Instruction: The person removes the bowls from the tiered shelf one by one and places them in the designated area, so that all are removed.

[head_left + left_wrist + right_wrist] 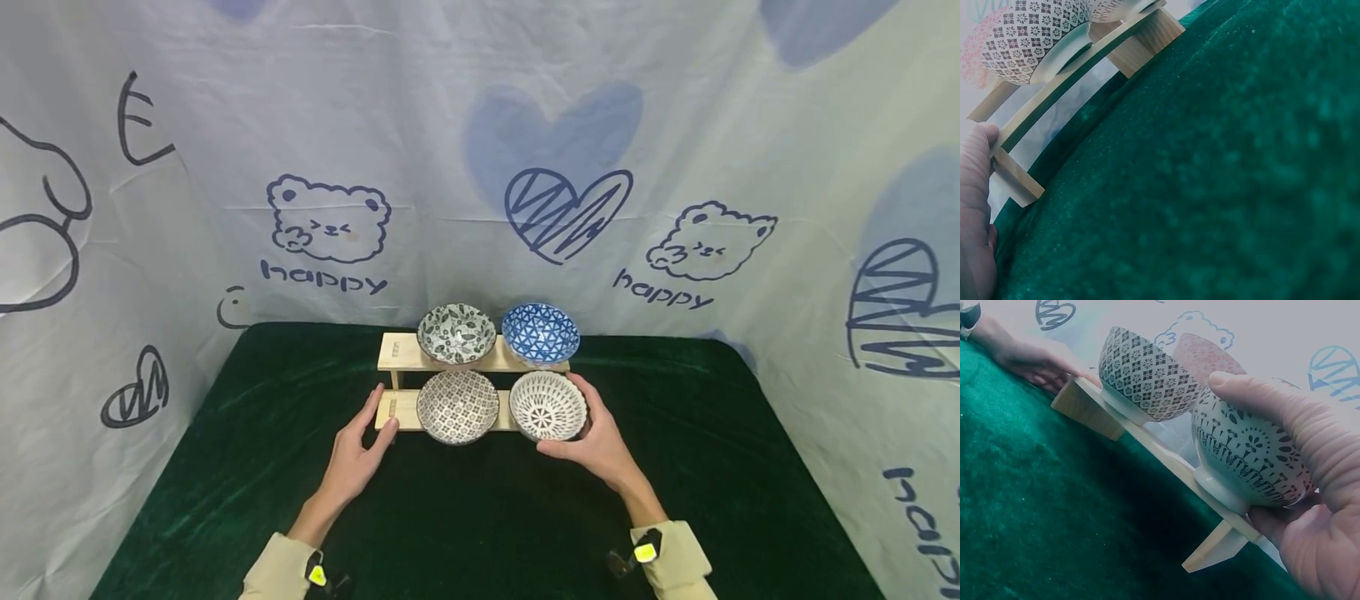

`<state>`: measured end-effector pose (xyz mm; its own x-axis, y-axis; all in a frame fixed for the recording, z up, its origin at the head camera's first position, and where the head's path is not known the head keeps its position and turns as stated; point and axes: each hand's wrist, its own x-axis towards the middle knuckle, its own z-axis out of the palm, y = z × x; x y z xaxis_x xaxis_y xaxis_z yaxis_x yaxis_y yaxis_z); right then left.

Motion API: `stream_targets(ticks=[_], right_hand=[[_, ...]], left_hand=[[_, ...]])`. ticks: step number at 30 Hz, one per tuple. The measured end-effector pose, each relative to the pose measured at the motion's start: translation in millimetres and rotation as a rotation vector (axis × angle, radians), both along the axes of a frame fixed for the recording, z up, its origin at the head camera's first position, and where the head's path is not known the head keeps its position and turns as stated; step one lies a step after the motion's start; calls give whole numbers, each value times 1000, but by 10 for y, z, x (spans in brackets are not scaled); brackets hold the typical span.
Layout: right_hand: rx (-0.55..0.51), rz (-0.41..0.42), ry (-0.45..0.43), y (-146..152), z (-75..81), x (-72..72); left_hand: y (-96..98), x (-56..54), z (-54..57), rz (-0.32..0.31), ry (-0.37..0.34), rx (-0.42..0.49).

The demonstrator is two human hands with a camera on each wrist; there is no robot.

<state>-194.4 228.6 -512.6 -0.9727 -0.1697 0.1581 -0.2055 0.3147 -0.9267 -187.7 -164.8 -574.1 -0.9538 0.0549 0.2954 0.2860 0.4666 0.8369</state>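
A two-tier wooden rack (407,410) bears two bowls on each tier. My right hand (598,440) grips the white bowl with dark dashes and petals (548,406) at the right of the lower tier. In the right wrist view, the thumb lies over its rim and other fingers reach under its side; its foot (1219,487) is at the board. With thumb and fingers, my left hand (352,458) holds the left end of the lower board. Beside the held bowl stands a brown-and-white lattice bowl (457,407).
On the upper tier stand a leaf-patterned bowl (456,333) and a blue triangle-patterned bowl (541,333). The rack stands toward the back of a table under dark green cloth (480,517). Behind it hangs a white curtain (450,250) with hearts and bear drawings.
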Motion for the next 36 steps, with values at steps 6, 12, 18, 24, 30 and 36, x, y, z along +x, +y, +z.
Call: stream_targets(ticks=[6, 12, 18, 24, 30, 36], right_hand=[[-1, 14, -2, 11, 0, -6], [-16, 26, -15, 4, -16, 5], [-47, 36, -63, 2, -38, 24], [-57, 49, -24, -5, -47, 16], [-52, 48, 5, -9, -50, -7], [-53, 16, 2, -17, -56, -3]], left_hand=[[-16, 1, 1, 0, -2, -2], [-33, 5, -8, -9, -34, -9], [-24, 11, 0, -18, -64, -6], [-11, 7, 12, -11, -57, 9], [-11, -21, 20, -4, -33, 18], [-19, -23, 17, -6, -36, 13]])
